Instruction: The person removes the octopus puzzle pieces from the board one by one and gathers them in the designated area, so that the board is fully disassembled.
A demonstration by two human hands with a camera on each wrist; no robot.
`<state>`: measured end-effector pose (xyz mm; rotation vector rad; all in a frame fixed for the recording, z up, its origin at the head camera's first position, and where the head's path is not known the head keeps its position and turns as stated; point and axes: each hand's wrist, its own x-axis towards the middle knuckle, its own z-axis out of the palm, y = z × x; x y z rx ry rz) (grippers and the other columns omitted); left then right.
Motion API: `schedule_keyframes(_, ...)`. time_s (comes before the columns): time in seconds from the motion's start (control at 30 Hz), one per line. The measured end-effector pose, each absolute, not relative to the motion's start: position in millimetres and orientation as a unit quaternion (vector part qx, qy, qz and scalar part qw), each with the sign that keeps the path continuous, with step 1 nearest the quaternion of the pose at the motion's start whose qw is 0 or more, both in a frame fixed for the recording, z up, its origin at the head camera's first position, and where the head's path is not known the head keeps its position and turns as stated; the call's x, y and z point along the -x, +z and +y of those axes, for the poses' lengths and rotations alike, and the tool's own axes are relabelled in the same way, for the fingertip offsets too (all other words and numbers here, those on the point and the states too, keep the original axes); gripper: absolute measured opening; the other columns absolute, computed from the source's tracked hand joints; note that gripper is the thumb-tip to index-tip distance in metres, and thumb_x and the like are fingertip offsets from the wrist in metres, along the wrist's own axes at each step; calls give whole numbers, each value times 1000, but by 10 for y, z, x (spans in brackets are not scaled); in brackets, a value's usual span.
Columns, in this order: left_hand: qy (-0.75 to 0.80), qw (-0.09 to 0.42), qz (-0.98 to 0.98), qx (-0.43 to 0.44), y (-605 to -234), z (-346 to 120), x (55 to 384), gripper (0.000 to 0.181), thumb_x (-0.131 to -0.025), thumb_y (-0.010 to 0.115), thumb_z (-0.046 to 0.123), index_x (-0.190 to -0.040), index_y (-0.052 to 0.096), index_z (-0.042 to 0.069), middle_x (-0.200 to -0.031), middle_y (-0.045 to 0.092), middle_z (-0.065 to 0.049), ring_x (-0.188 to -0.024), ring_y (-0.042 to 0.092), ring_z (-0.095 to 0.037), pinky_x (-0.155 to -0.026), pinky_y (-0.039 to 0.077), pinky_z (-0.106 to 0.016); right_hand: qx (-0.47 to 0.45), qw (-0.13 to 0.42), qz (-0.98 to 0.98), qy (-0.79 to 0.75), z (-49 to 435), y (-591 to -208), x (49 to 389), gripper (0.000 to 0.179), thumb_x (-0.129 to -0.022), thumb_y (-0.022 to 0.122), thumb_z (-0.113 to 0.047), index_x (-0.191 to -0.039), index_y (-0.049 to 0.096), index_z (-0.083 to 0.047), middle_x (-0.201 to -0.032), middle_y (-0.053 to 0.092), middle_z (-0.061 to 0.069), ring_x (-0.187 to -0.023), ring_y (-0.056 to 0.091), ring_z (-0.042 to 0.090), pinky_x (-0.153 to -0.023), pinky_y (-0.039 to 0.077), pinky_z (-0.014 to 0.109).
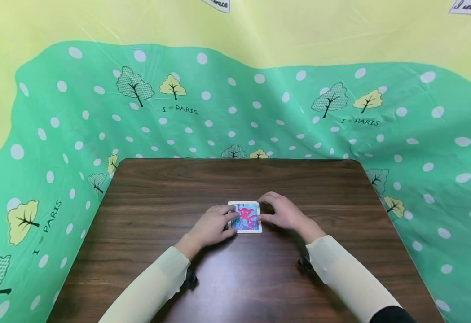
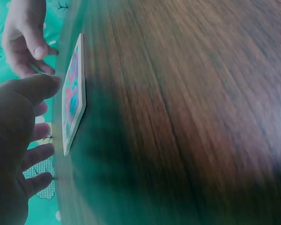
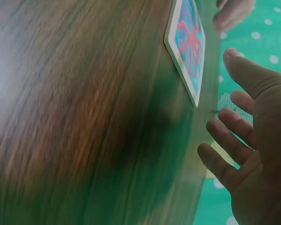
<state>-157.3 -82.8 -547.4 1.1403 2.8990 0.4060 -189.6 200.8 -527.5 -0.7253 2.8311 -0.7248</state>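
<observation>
A flat, thin picture board (image 1: 246, 217) with a white border lies on the table, showing a pink octopus on blue. At its left side my left hand (image 1: 211, 225) has loosely bent fingers that overlap the edge in the head view. My right hand (image 1: 284, 212) is at the opposite side, its fingertips right by the board's right edge. In the left wrist view the left hand (image 2: 11, 126) has spread fingers and thumb beside the board (image 2: 73, 93). The right wrist view shows the right hand (image 3: 264, 126) likewise spread, with the board (image 3: 189, 44) beyond its thumb.
The brown wood-grain table (image 1: 170, 179) stretches around the board on all sides. A green and yellow cloth (image 1: 235, 98) with white dots and printed trees hangs behind the table and along both its sides. Small black devices (image 1: 305, 263) sit under the wrists.
</observation>
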Motion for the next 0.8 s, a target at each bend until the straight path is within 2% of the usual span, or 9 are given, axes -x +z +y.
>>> schedule_keyframes(0.23, 99, 23, 920, -379, -5477, -714, 1560, 56, -97, 68, 45, -145, 60, 17, -152, 54, -7, -142, 50, -25, -118, 38, -50, 246, 76, 938, -233, 1872, -5344, 1863, 54, -88, 82, -40, -132, 67, -13, -130, 64, 3, -122, 63, 24, -104, 52, 48)
schedule_keyframes(0.47, 82, 40, 918, -387, -5464, -681, 1565, 61, -95, 71, 44, -149, 57, 18, -154, 52, -7, -143, 48, -28, -118, 38, -54, 234, 86, 941, -228, 1795, -5403, 1891, 55, -88, 81, -41, -133, 67, -13, -131, 64, 2, -122, 62, 22, -107, 50, 46)
schedule_keyframes(0.8, 53, 13, 912, -408, -5519, -656, 1602, 46, -96, 71, 45, -134, 69, 19, -147, 60, -3, -136, 55, -28, -114, 43, -49, 234, 79, 939, -238, 1788, -5395, 1925, 53, -88, 83, -36, -132, 67, -12, -129, 65, 4, -122, 63, 24, -105, 51, 46)
